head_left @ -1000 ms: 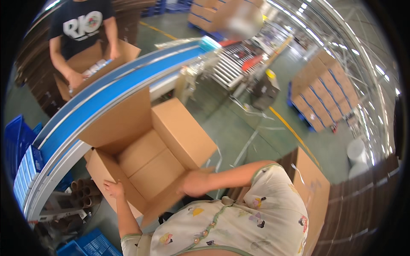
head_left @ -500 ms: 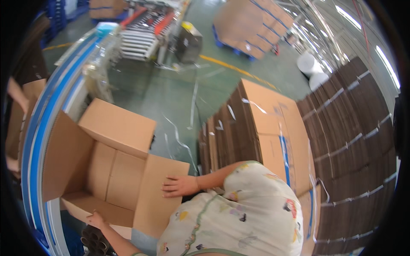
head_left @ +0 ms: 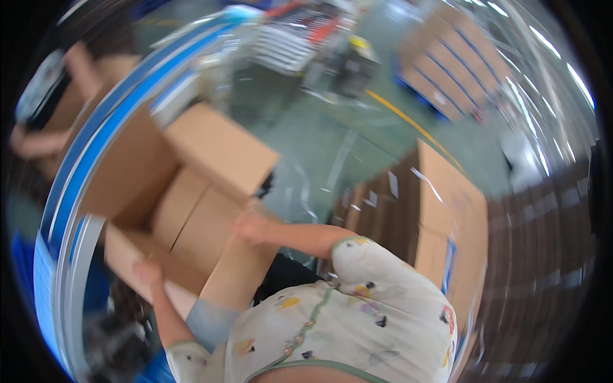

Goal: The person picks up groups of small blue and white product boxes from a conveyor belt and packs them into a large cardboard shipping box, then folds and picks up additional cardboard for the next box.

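Note:
An open-topped brown cardboard box (head_left: 131,175) leans in front of me at the left, its inside bare. My left hand (head_left: 150,273) is closed over the rim of the near wall. At the right rim, close to the far corner, my right hand (head_left: 251,223) grips the cardboard; motion blurs its fingers. The far flap (head_left: 220,150) sticks outward, while the right flap (head_left: 239,271) hangs down toward my body.
A blue-edged conveyor line (head_left: 121,118) curves past the box's left side. Across it, another person's arms (head_left: 83,73) work at a carton. Stacked flat cardboard (head_left: 447,217) stands at my right, with a loaded pallet (head_left: 450,67) farther back. Loose strapping lies on the green floor.
The view has swung, shifting the scene rightward. My right hand has moved from lying flat on the right flap to the rim near the far corner. The right flap now slopes lower.

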Demonstrator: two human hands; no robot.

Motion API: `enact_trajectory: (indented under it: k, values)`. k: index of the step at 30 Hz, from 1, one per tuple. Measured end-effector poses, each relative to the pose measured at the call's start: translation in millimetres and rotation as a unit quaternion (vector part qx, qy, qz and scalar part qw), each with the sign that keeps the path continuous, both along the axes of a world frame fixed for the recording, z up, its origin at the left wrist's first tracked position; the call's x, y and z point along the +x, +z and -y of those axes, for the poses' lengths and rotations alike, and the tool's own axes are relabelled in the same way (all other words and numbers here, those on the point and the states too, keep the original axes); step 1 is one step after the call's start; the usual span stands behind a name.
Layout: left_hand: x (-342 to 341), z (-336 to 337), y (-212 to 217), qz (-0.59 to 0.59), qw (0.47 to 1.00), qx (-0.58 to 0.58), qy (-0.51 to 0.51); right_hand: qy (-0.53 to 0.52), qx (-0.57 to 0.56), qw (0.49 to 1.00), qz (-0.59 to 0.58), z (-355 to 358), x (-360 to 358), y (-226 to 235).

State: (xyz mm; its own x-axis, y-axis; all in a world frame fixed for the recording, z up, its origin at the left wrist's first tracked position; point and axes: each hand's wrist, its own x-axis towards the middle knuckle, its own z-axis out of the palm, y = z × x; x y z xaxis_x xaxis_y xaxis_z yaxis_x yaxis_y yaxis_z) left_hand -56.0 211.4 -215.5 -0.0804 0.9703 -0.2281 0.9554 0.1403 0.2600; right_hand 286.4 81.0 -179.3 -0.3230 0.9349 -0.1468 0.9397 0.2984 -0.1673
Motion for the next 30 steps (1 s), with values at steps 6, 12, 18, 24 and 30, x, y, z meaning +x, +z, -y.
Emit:
enact_trajectory:
  k: [6,12,18,24,30]
  values:
    - [114,93,73,0.011,0.897,-0.274,-0.346,0.131,-0.192,0.970,0.070,-50,41,-3]
    - [116,114,19,-0.050,0.946,-0.210,-0.240,0.214,-0.087,0.972,0.046,-57,48,-53]
    - [134,104,40,-0.018,0.919,-0.362,-0.154,0.280,-0.126,0.950,-0.048,-61,57,-39]
    - [115,42,201,0.264,0.943,-0.098,-0.176,0.213,-0.284,0.880,-0.315,-67,85,-132]
    - [41,67,391,0.249,0.769,0.552,-0.203,0.047,-0.245,0.950,-0.188,-108,40,47]
